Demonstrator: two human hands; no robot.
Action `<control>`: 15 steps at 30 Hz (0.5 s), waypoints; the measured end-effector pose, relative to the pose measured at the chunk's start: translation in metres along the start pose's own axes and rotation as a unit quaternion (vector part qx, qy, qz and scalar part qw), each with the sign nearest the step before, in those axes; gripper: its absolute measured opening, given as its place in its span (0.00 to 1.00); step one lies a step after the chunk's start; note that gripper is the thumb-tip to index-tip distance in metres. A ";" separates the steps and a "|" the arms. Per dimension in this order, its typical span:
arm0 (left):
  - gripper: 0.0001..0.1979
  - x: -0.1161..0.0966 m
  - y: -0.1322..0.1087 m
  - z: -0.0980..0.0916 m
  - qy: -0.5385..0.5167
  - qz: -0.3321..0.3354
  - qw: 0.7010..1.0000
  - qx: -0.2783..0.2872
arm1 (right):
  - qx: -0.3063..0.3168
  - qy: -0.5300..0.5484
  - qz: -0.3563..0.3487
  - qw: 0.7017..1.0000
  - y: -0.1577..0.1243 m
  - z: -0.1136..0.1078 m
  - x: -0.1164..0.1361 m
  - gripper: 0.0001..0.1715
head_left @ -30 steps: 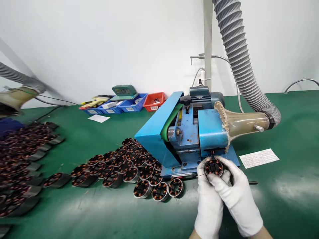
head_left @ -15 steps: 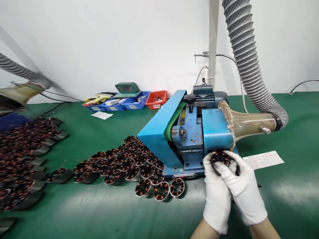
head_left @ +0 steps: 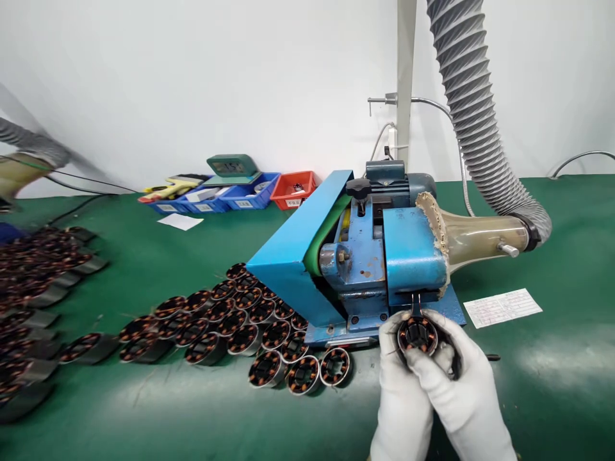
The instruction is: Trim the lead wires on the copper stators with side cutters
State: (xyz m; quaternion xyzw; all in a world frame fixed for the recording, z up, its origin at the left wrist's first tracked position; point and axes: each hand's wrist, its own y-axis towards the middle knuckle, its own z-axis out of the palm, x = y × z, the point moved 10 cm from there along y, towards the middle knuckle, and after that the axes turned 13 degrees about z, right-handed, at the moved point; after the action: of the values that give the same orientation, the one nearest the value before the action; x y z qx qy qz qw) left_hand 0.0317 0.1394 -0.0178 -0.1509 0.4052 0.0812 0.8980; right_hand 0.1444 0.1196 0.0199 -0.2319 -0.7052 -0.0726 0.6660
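Observation:
Both my hands wear white gloves and are closed around a motor stator [head_left: 417, 334], a round ring with copper windings and a dark core. My left hand [head_left: 401, 390] grips its left side, and my right hand [head_left: 464, 390] holds it from the right with the thumb over its lower rim. Thin wire ends stand up from its top edge, pointing at the front of the blue belt machine [head_left: 416, 250], just above my fingers. A dark curved edge shows inside my right hand; whether it belongs to the same stator I cannot tell.
Several stators [head_left: 303, 374] stand grouped left of the machine, with a larger pile [head_left: 43, 269] at far left. A grey suction hose [head_left: 473, 121] joins the machine's right side. Blue bins [head_left: 250, 200], a red bin [head_left: 292, 191] and a paper sheet [head_left: 502, 308] lie around.
My hands have drawn the stator back from the machine's front, down in the view, and its wire ends now show. The whole scene has shifted slightly left.

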 end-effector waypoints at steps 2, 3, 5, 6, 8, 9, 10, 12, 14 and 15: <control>0.15 0.005 0.007 0.011 -0.009 -0.010 1.000 0.003 | 0.015 -0.002 0.007 1.000 0.009 0.004 0.006 0.21; 0.16 0.005 0.010 0.016 -0.009 -0.007 1.000 0.004 | 0.022 -0.005 0.003 1.000 0.013 0.006 0.011 0.21; 0.19 0.003 0.013 0.023 0.000 0.004 1.000 -0.002 | 0.022 -0.015 -0.010 1.000 0.019 0.007 0.020 0.19; 0.20 0.002 0.014 0.025 0.002 0.009 1.000 -0.008 | 0.019 -0.023 -0.015 0.999 0.021 0.006 0.023 0.19; 0.21 0.000 0.014 0.028 -0.002 0.014 1.000 -0.017 | 0.016 -0.034 -0.020 0.999 0.024 0.006 0.026 0.17; 0.21 0.000 0.015 0.029 -0.008 0.011 1.000 -0.018 | 0.018 -0.035 -0.020 0.999 0.025 0.006 0.027 0.17; 0.20 0.001 0.017 0.030 -0.013 0.007 1.000 -0.018 | 0.019 -0.033 -0.019 0.999 0.026 0.006 0.027 0.17; 0.19 0.005 0.021 0.032 -0.019 0.001 1.000 -0.016 | 0.014 -0.028 -0.017 0.999 0.027 0.006 0.030 0.17; 0.16 0.009 0.024 0.032 -0.014 0.001 1.000 -0.015 | 0.009 -0.025 -0.015 1.000 0.026 0.005 0.033 0.17; 0.15 0.010 0.023 0.031 -0.007 0.004 1.000 -0.013 | 0.007 -0.022 -0.013 1.000 0.025 0.004 0.034 0.17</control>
State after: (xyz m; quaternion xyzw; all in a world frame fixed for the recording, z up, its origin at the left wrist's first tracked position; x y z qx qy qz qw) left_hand 0.0537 0.1718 -0.0105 -0.1604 0.3982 0.0912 0.8985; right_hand 0.1514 0.1511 0.0476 -0.2195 -0.7232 -0.0716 0.6510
